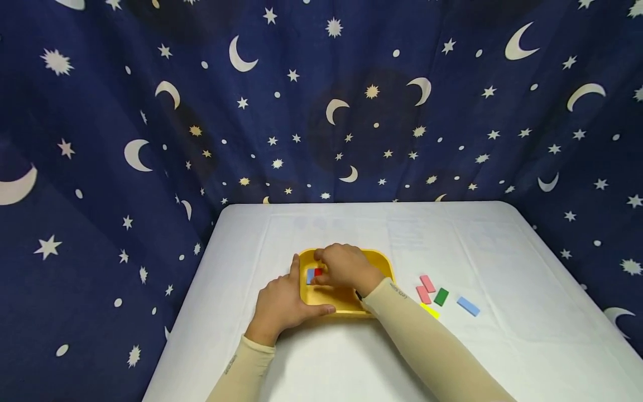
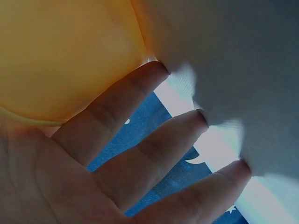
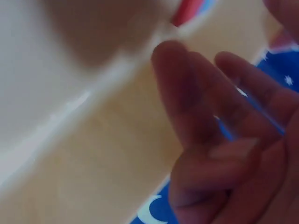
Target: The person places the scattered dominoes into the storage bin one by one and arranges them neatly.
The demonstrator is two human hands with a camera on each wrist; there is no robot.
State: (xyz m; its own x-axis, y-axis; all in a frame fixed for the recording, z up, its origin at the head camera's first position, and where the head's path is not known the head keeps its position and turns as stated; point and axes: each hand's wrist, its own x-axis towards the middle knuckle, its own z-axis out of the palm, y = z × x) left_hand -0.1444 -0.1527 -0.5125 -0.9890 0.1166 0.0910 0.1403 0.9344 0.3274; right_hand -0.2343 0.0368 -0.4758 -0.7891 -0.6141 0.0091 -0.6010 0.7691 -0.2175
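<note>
In the head view, my left hand frames the near-left corner of a yellow tray, its index finger along the left side and thumb along the front edge. Seen from the left wrist, three straight fingers reach down to the table beside the tray. My right hand is inside the tray with bent fingers. At its thumb lie a light-blue block and a red block, side by side and partly covered. From the right wrist, the red block shows just beyond the fingertips, with nothing between the fingers.
Right of the tray, two pink blocks, a green block, a yellow block and another light-blue block lie on the white table. The right forearm passes close to them. A dark-blue curtain with moons and stars surrounds the table.
</note>
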